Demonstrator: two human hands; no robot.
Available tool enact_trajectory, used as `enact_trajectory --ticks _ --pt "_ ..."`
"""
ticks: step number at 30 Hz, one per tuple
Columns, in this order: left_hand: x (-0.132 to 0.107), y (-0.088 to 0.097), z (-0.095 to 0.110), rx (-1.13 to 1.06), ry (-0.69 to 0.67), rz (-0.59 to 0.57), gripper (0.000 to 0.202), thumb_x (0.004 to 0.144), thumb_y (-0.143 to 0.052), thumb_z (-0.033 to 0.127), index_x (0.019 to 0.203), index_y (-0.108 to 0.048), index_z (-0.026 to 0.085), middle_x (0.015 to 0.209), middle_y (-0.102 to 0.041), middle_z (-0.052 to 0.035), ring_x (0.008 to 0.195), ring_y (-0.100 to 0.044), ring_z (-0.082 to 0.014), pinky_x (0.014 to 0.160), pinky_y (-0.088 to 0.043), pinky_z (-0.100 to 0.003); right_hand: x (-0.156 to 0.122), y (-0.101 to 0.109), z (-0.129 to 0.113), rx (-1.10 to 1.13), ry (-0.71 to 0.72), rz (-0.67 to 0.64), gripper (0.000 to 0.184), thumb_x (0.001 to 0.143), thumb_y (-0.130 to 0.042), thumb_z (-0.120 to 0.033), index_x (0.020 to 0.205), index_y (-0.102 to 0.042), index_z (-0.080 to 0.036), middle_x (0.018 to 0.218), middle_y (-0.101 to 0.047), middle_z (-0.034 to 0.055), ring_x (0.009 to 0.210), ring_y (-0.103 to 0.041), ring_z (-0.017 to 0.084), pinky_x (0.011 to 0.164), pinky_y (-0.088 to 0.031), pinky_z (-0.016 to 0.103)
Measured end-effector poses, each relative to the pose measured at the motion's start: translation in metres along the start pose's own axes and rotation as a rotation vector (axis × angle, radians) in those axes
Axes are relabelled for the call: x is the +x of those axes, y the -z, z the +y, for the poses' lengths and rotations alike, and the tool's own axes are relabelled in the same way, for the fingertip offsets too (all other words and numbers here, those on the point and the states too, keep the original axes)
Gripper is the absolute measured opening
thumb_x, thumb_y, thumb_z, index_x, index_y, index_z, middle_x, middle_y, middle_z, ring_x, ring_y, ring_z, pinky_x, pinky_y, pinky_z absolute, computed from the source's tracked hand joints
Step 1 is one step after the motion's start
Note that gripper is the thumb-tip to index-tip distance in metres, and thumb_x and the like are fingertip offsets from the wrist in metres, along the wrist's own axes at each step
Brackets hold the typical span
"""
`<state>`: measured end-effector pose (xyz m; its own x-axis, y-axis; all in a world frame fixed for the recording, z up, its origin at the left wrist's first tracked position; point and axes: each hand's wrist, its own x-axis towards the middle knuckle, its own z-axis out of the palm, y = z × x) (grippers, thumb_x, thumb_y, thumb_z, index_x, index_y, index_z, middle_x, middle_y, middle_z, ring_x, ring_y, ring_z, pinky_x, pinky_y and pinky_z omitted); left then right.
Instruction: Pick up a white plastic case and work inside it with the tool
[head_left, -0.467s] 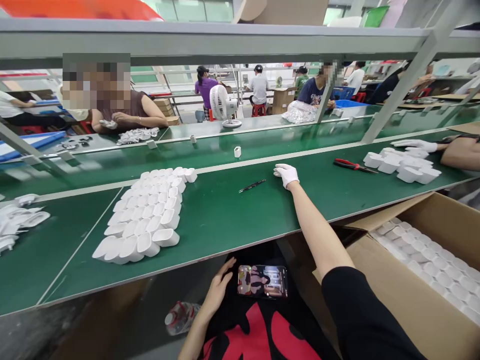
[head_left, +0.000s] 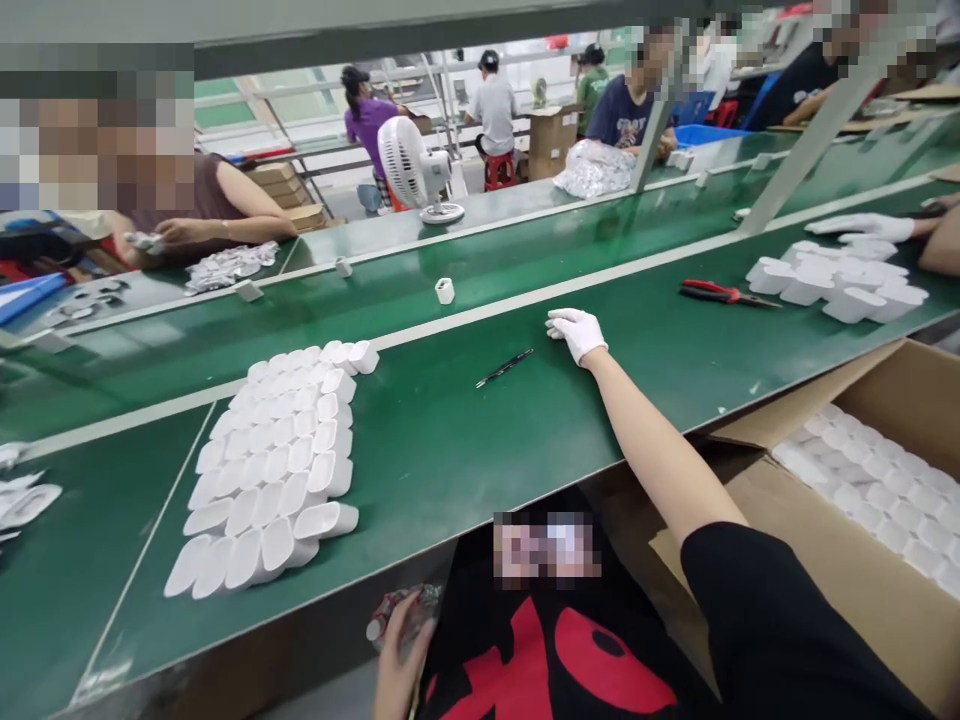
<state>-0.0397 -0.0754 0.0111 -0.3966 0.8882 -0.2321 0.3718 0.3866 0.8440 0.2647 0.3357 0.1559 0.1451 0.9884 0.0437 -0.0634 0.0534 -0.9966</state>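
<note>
Gloved right hand rests on the green bench, fingers released — left hand grasps a bottle.

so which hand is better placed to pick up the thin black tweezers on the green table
Right, probably. The gloved right hand rests on the green table just beside the thin black tweezers, fingers empty. The bare left hand is down below the table edge, touching a clear plastic bottle.

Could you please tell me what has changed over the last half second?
The bare left hand left the lap and now rests on the clear plastic bottle. The white-gloved right hand stays flat on the green belt, beside the thin black tweezers.
</note>
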Motion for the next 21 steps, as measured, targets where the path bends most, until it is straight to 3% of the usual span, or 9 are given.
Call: enact_trajectory --ticks 3,5,7,10,12,14,17,21 --pt "0.042 -0.032 0.051 0.17 -0.297 -0.403 0.064 0.067 -0.068 0.033 0.127 -0.051 0.022 0.133 -0.052 -0.0083 0.129 -0.039 -0.03 0.111 -0.03 -0.043 0.0 0.0 0.0 -0.008 0.0 0.01 0.017 0.071 -0.055 -0.003 0.083 -0.065 -0.009 0.068 -0.067 0.0037 0.053 -0.06 0.008 0.059 -0.053 0.02" --pt "0.056 -0.06 0.08 0.271 -0.43 -0.644 0.076 0.062 -0.069 0.021 0.134 -0.044 0.027 0.139 -0.046 -0.0052 0.136 -0.028 -0.0274 0.113 -0.026 -0.039 0.0 0.0 0.0 -0.018 0.008 0.022 0.018 0.07 -0.055 -0.002 0.082 -0.065 -0.01 0.067 -0.067 0.0029 0.051 -0.059 0.008 0.056 -0.052 0.019" --pt "0.055 -0.083 0.092 0.34 -0.491 -0.668 0.075 0.061 -0.068 0.018 0.132 -0.047 0.028 0.142 -0.041 -0.0044 0.136 -0.029 -0.028 0.112 -0.028 -0.037 0.0 0.001 0.0 -0.028 0.016 0.033 0.019 0.069 -0.054 0.0 0.081 -0.065 -0.01 0.064 -0.066 0.0018 0.049 -0.058 0.008 0.053 -0.051 0.019" --pt "0.041 -0.1 0.083 0.373 -0.476 -0.523 0.07 0.06 -0.073 0.026 0.126 -0.052 0.02 0.136 -0.045 -0.0113 0.125 -0.044 -0.0312 0.104 -0.04 -0.039 -0.001 0.0 0.001 -0.044 0.025 0.041 0.019 0.068 -0.055 0.002 0.078 -0.065 -0.01 0.061 -0.064 0.0008 0.047 -0.057 0.008 0.05 -0.05 0.018" --pt "0.034 -0.101 0.072 0.369 -0.42 -0.426 0.069 0.058 -0.077 0.033 0.121 -0.055 0.016 0.13 -0.048 -0.015 0.119 -0.05 -0.0334 0.099 -0.044 -0.043 0.0 0.0 0.0 -0.052 0.026 0.043 0.019 0.068 -0.054 0.003 0.076 -0.065 -0.01 0.061 -0.064 0.0008 0.046 -0.057 0.008 0.049 -0.05 0.018" --pt "0.033 -0.098 0.066 0.334 -0.388 -0.418 0.068 0.055 -0.08 0.036 0.116 -0.057 0.015 0.128 -0.049 -0.0158 0.119 -0.049 -0.0352 0.099 -0.043 -0.046 0.001 -0.001 0.0 -0.059 0.025 0.043 0.02 0.068 -0.053 0.004 0.076 -0.065 -0.01 0.061 -0.064 0.001 0.046 -0.057 0.008 0.049 -0.05 0.018" --pt "0.043 -0.086 0.066 0.161 -0.325 -0.624 0.066 0.062 -0.078 0.032 0.121 -0.053 0.017 0.132 -0.048 -0.0139 0.124 -0.045 -0.0318 0.105 -0.038 -0.045 0.003 -0.001 0.0 -0.076 0.023 0.036 0.022 0.068 -0.053 0.005 0.075 -0.065 -0.011 0.061 -0.064 0.0015 0.047 -0.058 0.009 0.049 -0.051 0.019" --pt "0.064 -0.069 0.063 -0.114 -0.135 -0.941 0.071 0.071 -0.073 0.026 0.134 -0.041 0.02 0.14 -0.043 -0.0128 0.127 -0.043 -0.027 0.107 -0.037 -0.041 0.003 -0.001 0.0 -0.099 0.025 0.024 0.022 0.069 -0.053 0.005 0.077 -0.066 -0.01 0.061 -0.064 0.0022 0.048 -0.059 0.01 0.052 -0.053 0.021"
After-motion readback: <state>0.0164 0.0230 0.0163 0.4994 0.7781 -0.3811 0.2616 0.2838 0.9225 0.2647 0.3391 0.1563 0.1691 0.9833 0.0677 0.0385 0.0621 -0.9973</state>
